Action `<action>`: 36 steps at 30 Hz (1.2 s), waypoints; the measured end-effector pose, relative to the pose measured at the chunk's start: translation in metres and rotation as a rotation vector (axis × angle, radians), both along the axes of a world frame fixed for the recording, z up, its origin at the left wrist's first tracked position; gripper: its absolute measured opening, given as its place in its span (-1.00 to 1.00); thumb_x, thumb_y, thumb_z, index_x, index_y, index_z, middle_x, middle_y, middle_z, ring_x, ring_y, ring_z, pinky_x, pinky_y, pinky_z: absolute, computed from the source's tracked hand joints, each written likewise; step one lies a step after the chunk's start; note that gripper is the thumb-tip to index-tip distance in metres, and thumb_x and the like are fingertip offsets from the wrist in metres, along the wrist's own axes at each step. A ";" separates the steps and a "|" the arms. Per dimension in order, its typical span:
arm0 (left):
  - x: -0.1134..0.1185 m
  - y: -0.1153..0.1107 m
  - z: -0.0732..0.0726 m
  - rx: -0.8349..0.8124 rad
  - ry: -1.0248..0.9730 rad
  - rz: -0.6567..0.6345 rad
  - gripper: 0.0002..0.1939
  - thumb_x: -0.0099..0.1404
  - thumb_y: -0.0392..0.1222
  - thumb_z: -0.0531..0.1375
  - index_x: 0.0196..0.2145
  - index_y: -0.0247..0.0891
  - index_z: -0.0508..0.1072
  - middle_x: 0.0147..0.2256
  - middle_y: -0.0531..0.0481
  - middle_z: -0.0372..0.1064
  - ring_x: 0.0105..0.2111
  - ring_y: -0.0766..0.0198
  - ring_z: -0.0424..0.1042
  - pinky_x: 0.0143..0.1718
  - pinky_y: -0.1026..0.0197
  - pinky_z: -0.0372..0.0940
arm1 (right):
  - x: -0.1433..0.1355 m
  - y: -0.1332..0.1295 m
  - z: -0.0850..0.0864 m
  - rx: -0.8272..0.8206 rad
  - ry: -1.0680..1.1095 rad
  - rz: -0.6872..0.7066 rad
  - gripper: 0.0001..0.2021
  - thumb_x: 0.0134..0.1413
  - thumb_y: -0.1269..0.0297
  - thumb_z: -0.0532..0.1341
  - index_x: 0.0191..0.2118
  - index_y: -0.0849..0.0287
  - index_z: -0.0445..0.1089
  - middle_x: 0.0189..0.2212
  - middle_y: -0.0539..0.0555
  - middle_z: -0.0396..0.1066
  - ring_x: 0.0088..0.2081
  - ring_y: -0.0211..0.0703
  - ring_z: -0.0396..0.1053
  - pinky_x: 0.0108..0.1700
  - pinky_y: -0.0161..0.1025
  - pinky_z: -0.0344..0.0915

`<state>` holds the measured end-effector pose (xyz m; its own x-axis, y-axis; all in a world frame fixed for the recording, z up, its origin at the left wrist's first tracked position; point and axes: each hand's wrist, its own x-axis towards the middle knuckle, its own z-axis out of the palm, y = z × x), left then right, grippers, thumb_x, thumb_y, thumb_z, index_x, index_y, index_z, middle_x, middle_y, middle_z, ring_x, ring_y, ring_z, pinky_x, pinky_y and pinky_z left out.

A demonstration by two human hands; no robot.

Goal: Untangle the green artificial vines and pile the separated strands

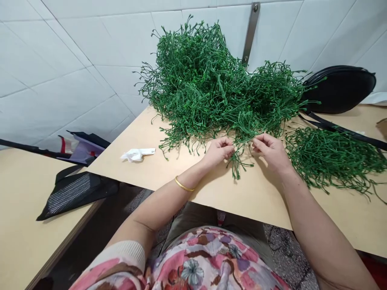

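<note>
A big heap of thin green artificial stems (199, 80) with small budded tips lies across the table against the wall. At its front edge my left hand (221, 150) is closed in a pinch on a small bunch of green stems (237, 164), whose ends hang toward me. My right hand (270, 150), a little apart from the left, pinches the green stems at the front of the heap between thumb and fingers. The exact strands inside the fingertips are partly hidden. To the right of my right hand is a lower, looser pile of the same stems (335, 159).
A black bag (340, 88) with a strap (347, 132) sits at the back right. A crumpled white tissue (137, 154) lies left of the heap. Black mesh bag (75, 191) rests on the neighbouring table (21, 205). A metal bracket (250, 34) is fixed to the tiled wall (66, 48).
</note>
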<state>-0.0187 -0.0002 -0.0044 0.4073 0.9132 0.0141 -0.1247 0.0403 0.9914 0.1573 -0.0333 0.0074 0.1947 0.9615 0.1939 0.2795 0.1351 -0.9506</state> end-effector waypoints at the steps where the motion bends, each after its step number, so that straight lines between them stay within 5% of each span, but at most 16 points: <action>1: 0.000 -0.002 0.001 0.000 0.010 -0.020 -0.87 0.06 -0.35 0.18 -0.55 -0.31 0.27 -0.65 0.12 0.22 -0.63 0.49 0.19 -0.55 0.36 0.11 | -0.001 0.000 -0.001 0.018 0.027 -0.002 -0.81 -0.08 0.12 0.26 -0.47 0.15 0.37 -0.56 -0.03 0.29 -0.48 -0.27 0.21 -0.43 -0.28 0.17; 7: 0.004 -0.007 0.003 0.031 0.025 -0.065 -0.86 0.05 -0.32 0.23 -0.54 -0.33 0.30 -0.63 0.11 0.26 -0.62 0.49 0.22 -0.52 0.34 0.15 | -0.010 -0.007 0.004 0.105 -0.063 -0.015 -0.65 -0.10 0.03 0.29 -0.62 0.15 0.25 -0.68 -0.08 0.11 -0.58 -0.33 0.03 -0.53 -0.29 0.00; 12: 0.005 -0.008 0.004 0.047 -0.003 -0.027 -0.86 0.06 -0.41 0.18 -0.56 -0.32 0.27 -0.63 0.12 0.23 -0.60 0.49 0.22 -0.50 0.35 0.14 | -0.019 -0.011 0.005 -0.077 -0.230 0.080 -0.60 -0.11 0.06 0.28 -0.71 0.17 0.17 -0.73 -0.08 0.05 -0.61 -0.36 -0.02 -0.56 -0.29 -0.08; 16: 0.008 -0.009 0.004 0.012 -0.006 -0.013 -0.84 0.07 -0.43 0.17 -0.56 -0.31 0.24 -0.61 0.12 0.23 -0.60 0.50 0.20 -0.50 0.35 0.13 | -0.020 -0.008 0.003 -0.082 -0.029 0.080 -0.73 -0.14 0.20 0.27 -0.65 0.15 0.20 -0.72 -0.10 0.08 -0.63 -0.36 -0.01 -0.58 -0.32 -0.09; 22: 0.017 -0.011 0.008 0.088 0.025 0.223 -0.79 0.04 -0.51 0.13 -0.61 -0.30 0.21 -0.65 0.16 0.13 -0.61 0.50 0.13 -0.53 0.36 0.07 | -0.016 -0.005 0.006 -0.132 0.326 0.245 -0.72 -0.27 0.19 0.33 -0.64 0.14 0.20 -0.73 -0.11 0.10 -0.65 -0.38 0.01 -0.59 -0.33 -0.06; 29: 0.007 -0.004 0.006 -0.237 -0.158 -0.033 -0.89 0.13 -0.25 0.22 -0.43 -0.32 0.34 -0.43 0.00 0.35 -0.45 0.43 0.36 -0.45 0.35 0.24 | -0.010 -0.001 0.004 -0.194 0.445 0.187 -0.71 -0.31 0.13 0.39 -0.59 0.16 0.29 -0.64 -0.04 0.29 -0.60 -0.36 0.18 -0.57 -0.36 0.11; 36: 0.004 -0.015 0.013 0.089 0.067 -0.088 -0.88 0.11 -0.26 0.23 -0.33 -0.26 0.42 -0.65 0.16 0.12 -0.65 0.49 0.06 -0.60 0.33 -0.02 | -0.001 0.003 0.003 -0.103 0.483 0.165 -0.82 -0.22 0.18 0.31 -0.51 0.12 0.33 -0.58 -0.01 0.30 -0.56 -0.30 0.21 -0.55 -0.32 0.17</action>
<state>-0.0144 -0.0149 0.0086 0.4884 0.8703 0.0638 -0.0578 -0.0406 0.9975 0.1560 -0.0306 0.0107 0.0826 0.9963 0.0226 -0.2114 0.0397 -0.9766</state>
